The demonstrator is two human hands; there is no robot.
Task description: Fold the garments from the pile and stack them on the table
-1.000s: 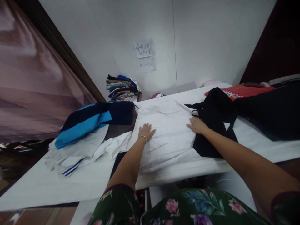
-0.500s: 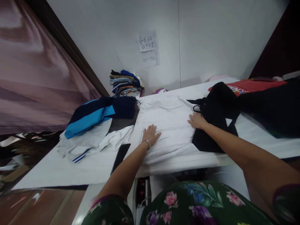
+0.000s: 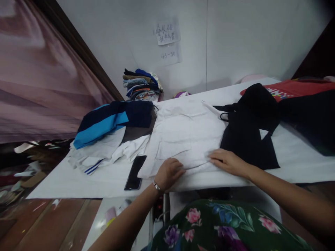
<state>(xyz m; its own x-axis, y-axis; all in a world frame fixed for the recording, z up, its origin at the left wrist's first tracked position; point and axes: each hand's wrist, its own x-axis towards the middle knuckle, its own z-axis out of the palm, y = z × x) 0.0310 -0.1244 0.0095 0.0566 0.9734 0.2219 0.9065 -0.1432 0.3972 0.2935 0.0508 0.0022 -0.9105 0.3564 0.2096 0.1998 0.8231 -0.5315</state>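
Observation:
A white garment [image 3: 183, 130] lies spread on the white-covered table in front of me, with light creases across it. My left hand [image 3: 170, 172], a bracelet on its wrist, has its fingers curled over the garment's near edge. Toward the near right corner, my right hand [image 3: 227, 161] pinches the same edge, thumb and fingers together. The far end of the cloth lies flat and untouched. Black clothing [image 3: 248, 139] with a cord loop borders the garment on the right. A dark phone [image 3: 135, 172] rests just left of it.
Navy and bright-blue clothing [image 3: 104, 120] lies at left over white clothes with blue stripes [image 3: 91, 167]. A folded clothes stack [image 3: 142, 85] stands by the wall. Handwritten paper notes [image 3: 168, 33] hang above. Red clothing [image 3: 295, 89] lies at far right.
Both hands have drawn back from the middle of the white garment to its near edge. Their flat, spread fingers have closed on the cloth. The camera view has shifted slightly.

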